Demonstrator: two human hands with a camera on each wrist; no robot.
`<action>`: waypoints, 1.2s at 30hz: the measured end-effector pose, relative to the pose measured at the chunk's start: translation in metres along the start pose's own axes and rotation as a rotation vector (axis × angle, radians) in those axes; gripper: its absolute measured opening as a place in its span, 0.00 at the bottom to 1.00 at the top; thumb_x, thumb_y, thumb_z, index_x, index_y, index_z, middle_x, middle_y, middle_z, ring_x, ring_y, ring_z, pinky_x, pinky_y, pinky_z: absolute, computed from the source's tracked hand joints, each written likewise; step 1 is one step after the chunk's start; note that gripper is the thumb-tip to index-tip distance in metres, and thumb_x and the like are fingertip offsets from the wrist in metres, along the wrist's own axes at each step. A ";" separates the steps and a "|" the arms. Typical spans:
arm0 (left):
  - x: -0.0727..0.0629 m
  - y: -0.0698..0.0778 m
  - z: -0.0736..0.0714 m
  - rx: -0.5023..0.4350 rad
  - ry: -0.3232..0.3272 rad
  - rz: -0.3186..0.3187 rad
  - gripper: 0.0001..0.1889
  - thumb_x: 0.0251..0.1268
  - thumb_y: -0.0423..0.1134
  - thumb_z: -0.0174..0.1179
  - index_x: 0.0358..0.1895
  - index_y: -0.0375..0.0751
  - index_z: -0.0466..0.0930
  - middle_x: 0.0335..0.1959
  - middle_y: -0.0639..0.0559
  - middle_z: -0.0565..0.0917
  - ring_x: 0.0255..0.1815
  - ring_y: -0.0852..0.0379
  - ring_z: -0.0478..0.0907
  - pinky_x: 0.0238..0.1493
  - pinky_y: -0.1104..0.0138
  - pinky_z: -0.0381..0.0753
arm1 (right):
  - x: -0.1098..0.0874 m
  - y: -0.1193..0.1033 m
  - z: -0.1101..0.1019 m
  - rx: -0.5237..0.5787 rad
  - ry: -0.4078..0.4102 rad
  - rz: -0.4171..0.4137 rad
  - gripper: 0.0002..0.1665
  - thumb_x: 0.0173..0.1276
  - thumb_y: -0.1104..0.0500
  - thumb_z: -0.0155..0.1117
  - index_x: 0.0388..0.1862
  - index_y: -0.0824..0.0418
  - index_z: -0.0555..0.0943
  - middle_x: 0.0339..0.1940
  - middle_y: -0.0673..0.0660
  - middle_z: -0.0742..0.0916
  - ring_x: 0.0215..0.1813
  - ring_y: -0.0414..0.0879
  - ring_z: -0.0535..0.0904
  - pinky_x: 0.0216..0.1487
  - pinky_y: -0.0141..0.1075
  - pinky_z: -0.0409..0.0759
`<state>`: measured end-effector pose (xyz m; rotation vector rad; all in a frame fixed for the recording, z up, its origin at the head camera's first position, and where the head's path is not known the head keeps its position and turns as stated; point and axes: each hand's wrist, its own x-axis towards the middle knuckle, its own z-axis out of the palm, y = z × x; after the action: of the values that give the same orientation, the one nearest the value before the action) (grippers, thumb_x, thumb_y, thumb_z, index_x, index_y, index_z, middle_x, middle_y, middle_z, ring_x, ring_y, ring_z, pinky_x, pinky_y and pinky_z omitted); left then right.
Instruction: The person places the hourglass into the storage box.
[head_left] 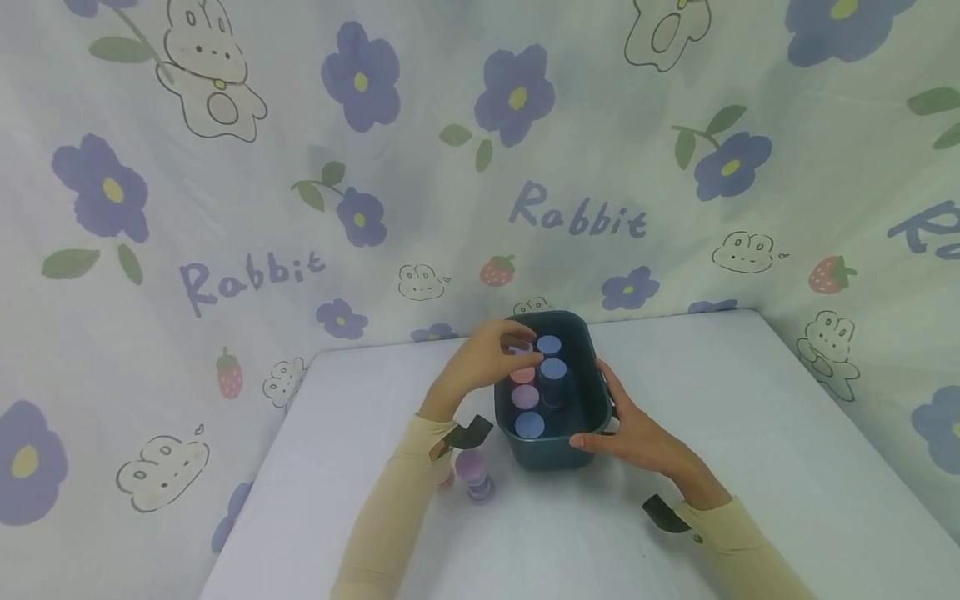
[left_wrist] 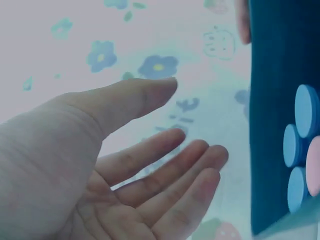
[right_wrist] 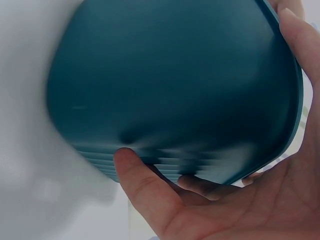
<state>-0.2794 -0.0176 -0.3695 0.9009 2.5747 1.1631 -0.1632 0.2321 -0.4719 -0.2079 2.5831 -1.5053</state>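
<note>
A dark teal plastic bin (head_left: 551, 454) stands on the table. My left hand (head_left: 480, 362) is over its left side; in the left wrist view that hand (left_wrist: 150, 180) has its fingers apart with nothing between them. Inside the bin are small tubs with round lids, among them a blue one (head_left: 529, 425), a purple one (head_left: 525, 397) and a pink one (head_left: 522, 376). A blue-lidded tub (head_left: 553, 369) rises higher than those around it. My right hand (head_left: 637, 437) grips the bin's right near corner, thumb at the rim and fingers against the ribbed side (right_wrist: 100, 162).
Beside the left forearm, a purple-lidded tub (head_left: 472, 465) stands on the white table (head_left: 300, 517), with a pinkish piece (head_left: 447, 481) partly behind the sleeve. A curtain (head_left: 450, 183) with flowers and rabbits hangs along the table's back edge, close behind the bin.
</note>
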 end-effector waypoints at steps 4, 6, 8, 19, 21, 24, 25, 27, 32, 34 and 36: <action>-0.019 -0.009 -0.009 -0.059 0.072 0.008 0.22 0.65 0.46 0.70 0.59 0.41 0.83 0.56 0.46 0.87 0.59 0.48 0.85 0.63 0.55 0.86 | 0.000 -0.001 0.000 -0.012 0.003 0.003 0.75 0.58 0.37 0.77 0.86 0.40 0.32 0.89 0.62 0.44 0.84 0.75 0.50 0.74 0.73 0.63; -0.030 -0.016 -0.014 -0.093 0.112 0.011 0.22 0.66 0.45 0.70 0.60 0.41 0.82 0.57 0.46 0.87 0.59 0.49 0.85 0.63 0.57 0.86 | 0.000 -0.001 0.000 -0.018 0.004 -0.001 0.75 0.58 0.37 0.77 0.86 0.40 0.32 0.89 0.62 0.44 0.84 0.75 0.50 0.74 0.73 0.64; -0.042 -0.024 -0.018 -0.123 0.151 0.004 0.22 0.66 0.43 0.70 0.61 0.40 0.82 0.57 0.45 0.87 0.59 0.48 0.85 0.63 0.57 0.86 | 0.000 0.000 -0.001 -0.023 0.000 -0.003 0.75 0.58 0.36 0.77 0.86 0.40 0.32 0.88 0.63 0.44 0.84 0.75 0.50 0.74 0.73 0.64; -0.097 -0.072 -0.022 -0.172 0.320 -0.034 0.19 0.70 0.40 0.68 0.61 0.38 0.82 0.57 0.39 0.87 0.60 0.44 0.85 0.62 0.61 0.85 | 0.000 0.003 -0.001 -0.012 0.002 0.022 0.75 0.57 0.36 0.77 0.85 0.38 0.32 0.89 0.61 0.44 0.82 0.76 0.54 0.71 0.73 0.69; -0.107 -0.080 -0.019 -0.160 0.326 -0.039 0.19 0.70 0.40 0.67 0.61 0.39 0.81 0.58 0.40 0.87 0.61 0.45 0.85 0.63 0.61 0.85 | 0.000 0.005 0.000 -0.007 -0.004 0.021 0.75 0.57 0.36 0.77 0.86 0.38 0.32 0.89 0.61 0.44 0.82 0.76 0.54 0.71 0.73 0.68; -0.121 -0.089 -0.014 -0.125 0.315 -0.041 0.20 0.70 0.40 0.67 0.63 0.41 0.80 0.59 0.41 0.86 0.61 0.45 0.84 0.65 0.57 0.84 | 0.001 0.007 0.003 -0.007 -0.012 0.027 0.75 0.57 0.35 0.77 0.86 0.38 0.32 0.89 0.62 0.44 0.82 0.76 0.54 0.71 0.72 0.69; -0.125 -0.091 -0.013 -0.109 0.310 -0.041 0.21 0.71 0.41 0.67 0.64 0.42 0.80 0.60 0.42 0.86 0.62 0.45 0.84 0.66 0.56 0.83 | 0.001 0.007 0.003 -0.008 -0.013 0.027 0.75 0.57 0.35 0.77 0.86 0.38 0.32 0.89 0.61 0.44 0.82 0.76 0.54 0.72 0.72 0.69; -0.132 -0.094 -0.011 -0.087 0.301 -0.036 0.22 0.70 0.42 0.67 0.65 0.42 0.79 0.61 0.43 0.86 0.63 0.45 0.83 0.67 0.53 0.82 | 0.001 0.006 0.003 -0.009 -0.012 0.026 0.75 0.57 0.35 0.77 0.86 0.38 0.32 0.89 0.62 0.44 0.82 0.76 0.54 0.71 0.72 0.69; -0.144 -0.101 -0.008 -0.085 0.296 -0.021 0.22 0.69 0.41 0.68 0.64 0.43 0.79 0.62 0.43 0.85 0.63 0.41 0.83 0.67 0.50 0.81 | 0.001 0.003 0.000 -0.018 -0.010 0.014 0.75 0.58 0.36 0.77 0.86 0.39 0.32 0.88 0.62 0.44 0.82 0.76 0.54 0.72 0.72 0.68; -0.147 -0.103 -0.007 -0.087 0.293 -0.017 0.22 0.69 0.40 0.68 0.64 0.42 0.79 0.62 0.42 0.84 0.62 0.40 0.82 0.66 0.49 0.81 | 0.000 0.001 -0.001 -0.023 -0.008 0.017 0.75 0.58 0.36 0.77 0.86 0.39 0.32 0.88 0.62 0.44 0.82 0.76 0.54 0.71 0.73 0.69; -0.150 -0.106 -0.005 -0.086 0.286 -0.015 0.22 0.69 0.40 0.68 0.64 0.42 0.79 0.62 0.42 0.84 0.62 0.39 0.82 0.66 0.49 0.81 | 0.000 0.000 -0.003 -0.027 -0.010 0.019 0.75 0.58 0.36 0.77 0.86 0.39 0.31 0.88 0.63 0.44 0.82 0.77 0.54 0.71 0.73 0.69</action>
<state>-0.2095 -0.1640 -0.4557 0.7429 2.7156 1.4825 -0.1639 0.2342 -0.4708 -0.1929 2.5918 -1.4603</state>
